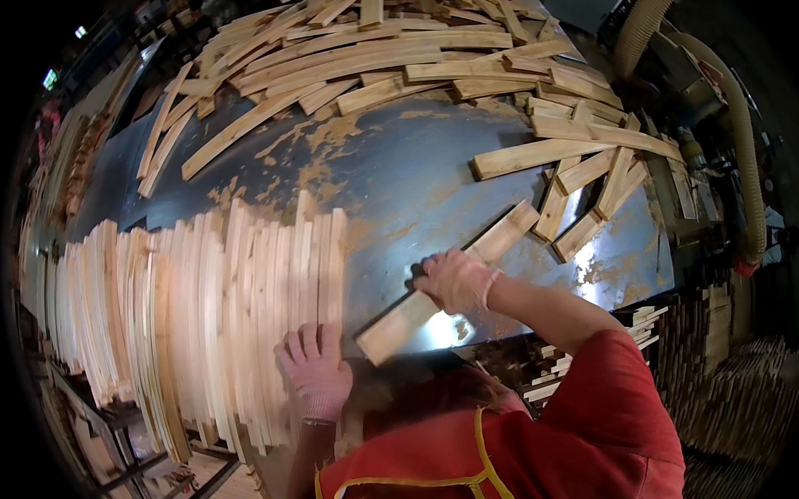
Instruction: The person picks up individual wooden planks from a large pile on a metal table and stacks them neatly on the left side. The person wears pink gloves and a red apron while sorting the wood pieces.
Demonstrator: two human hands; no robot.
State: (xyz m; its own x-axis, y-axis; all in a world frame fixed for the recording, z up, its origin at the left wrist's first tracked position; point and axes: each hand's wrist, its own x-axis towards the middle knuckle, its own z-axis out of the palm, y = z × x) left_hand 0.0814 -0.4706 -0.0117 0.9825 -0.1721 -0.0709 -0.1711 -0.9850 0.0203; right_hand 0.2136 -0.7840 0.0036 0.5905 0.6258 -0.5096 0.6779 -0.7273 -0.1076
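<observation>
Lying slantwise on the metal surface [414, 177] is a wooden slat [402, 319], looking stiff, light and splintery, best taken mid-length. Her right hand [454, 281] has its grip closed over that middle. At 9 o'clock, the left hand [316, 371] rests flat, fingers spread, on the aligned slat row [197, 303]. Loose slats [365, 64] pile at 12.
</observation>
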